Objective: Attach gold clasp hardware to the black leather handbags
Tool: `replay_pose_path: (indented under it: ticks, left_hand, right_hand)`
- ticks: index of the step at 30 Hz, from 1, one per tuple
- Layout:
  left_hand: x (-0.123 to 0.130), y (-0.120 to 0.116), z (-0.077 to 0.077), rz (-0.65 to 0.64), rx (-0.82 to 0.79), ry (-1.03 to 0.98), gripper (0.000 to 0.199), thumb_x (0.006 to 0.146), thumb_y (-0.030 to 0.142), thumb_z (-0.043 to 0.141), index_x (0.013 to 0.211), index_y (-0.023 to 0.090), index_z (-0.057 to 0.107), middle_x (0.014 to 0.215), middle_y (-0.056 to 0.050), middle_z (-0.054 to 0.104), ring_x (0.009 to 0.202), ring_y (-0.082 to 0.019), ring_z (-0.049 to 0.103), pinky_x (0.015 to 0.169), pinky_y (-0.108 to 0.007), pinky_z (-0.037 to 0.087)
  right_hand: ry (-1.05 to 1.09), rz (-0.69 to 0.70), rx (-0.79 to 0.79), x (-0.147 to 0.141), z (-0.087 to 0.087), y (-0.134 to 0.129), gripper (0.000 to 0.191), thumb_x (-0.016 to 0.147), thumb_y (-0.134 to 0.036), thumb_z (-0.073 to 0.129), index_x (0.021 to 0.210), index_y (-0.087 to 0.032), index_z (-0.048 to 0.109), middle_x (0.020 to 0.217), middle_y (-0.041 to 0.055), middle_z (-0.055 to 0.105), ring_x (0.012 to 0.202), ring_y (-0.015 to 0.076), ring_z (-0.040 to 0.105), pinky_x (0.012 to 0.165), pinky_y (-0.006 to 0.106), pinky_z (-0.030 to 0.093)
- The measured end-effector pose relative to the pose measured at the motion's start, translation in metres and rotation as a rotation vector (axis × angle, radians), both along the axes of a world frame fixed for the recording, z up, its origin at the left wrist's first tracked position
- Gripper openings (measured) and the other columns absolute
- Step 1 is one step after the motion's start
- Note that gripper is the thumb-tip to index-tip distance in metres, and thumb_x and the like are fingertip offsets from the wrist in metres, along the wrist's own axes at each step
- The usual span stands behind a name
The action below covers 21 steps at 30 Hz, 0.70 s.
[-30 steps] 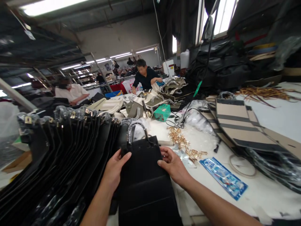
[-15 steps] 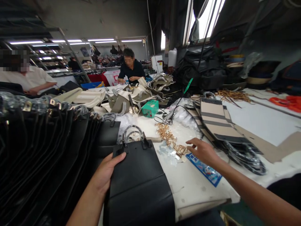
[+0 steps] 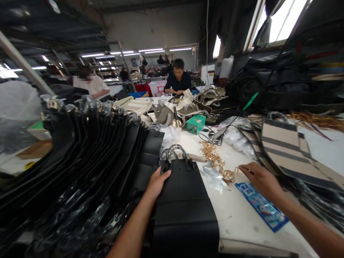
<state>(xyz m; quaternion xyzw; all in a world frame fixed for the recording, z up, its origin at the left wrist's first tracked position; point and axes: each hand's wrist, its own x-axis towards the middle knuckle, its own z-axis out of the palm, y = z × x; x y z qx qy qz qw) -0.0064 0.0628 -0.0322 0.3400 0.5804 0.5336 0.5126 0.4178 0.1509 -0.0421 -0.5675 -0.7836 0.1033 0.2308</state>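
Black leather tote (image 3: 185,211) lies under left hand (image 3: 157,184), flat and open, not gripping; right hand (image 3: 259,181) curled narrowly by brass fittings (image 3: 215,156), hold unclear. Risk: brushing scatters them.

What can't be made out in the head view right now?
Head view: black leather handbag lower end, cut off by the bottom edge.
Head view: bag surface under the left hand, hidden by that hand.
Head view: whether the fingers of the right hand hold a gold metal fitting, too small.
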Motion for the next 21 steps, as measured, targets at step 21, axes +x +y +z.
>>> replay_pose_path:
  ticks: [21]
  left_hand:
    - [0.008, -0.001, -0.003, 0.067, 0.084, 0.194, 0.026, 0.071, 0.034, 0.070, 0.092, 0.019, 0.065, 0.078, -0.001, 0.067, 0.081, -0.022, 0.062, 0.079, -0.031, 0.046]
  right_hand:
    - [0.997, 0.231, -0.643, -0.246, 0.046, -0.054, 0.034, 0.080, -0.052, 0.065, 0.085, -0.018, 0.065, 0.068, 0.0021, 0.067, 0.057, 0.0152, 0.060, 0.053, 0.025, 0.047]
